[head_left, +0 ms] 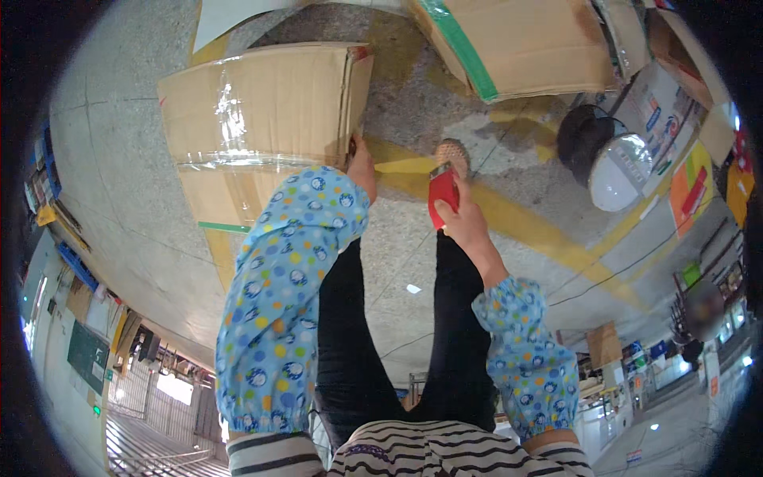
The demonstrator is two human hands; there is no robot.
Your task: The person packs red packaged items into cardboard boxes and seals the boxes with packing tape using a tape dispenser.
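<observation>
On a yellow-striped concrete floor [407, 208], our left hand [364, 171] meets the right edge of a brown cardboard box [278, 99], upper left, its clear tape [246, 162] glinting; whether that hand grips, we cannot tell. Our right hand [467, 225], near center, clasps a red tool [443, 196]. Floor separates the box from a green-taped carton [528, 48], upper right.

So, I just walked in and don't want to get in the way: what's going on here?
A person's left hand is at the right edge of a taped cardboard box. Their right hand grips a small red object, its exact kind unclear, held apart from the box. Another box, with green tape, lies farther ahead to the right.
</observation>
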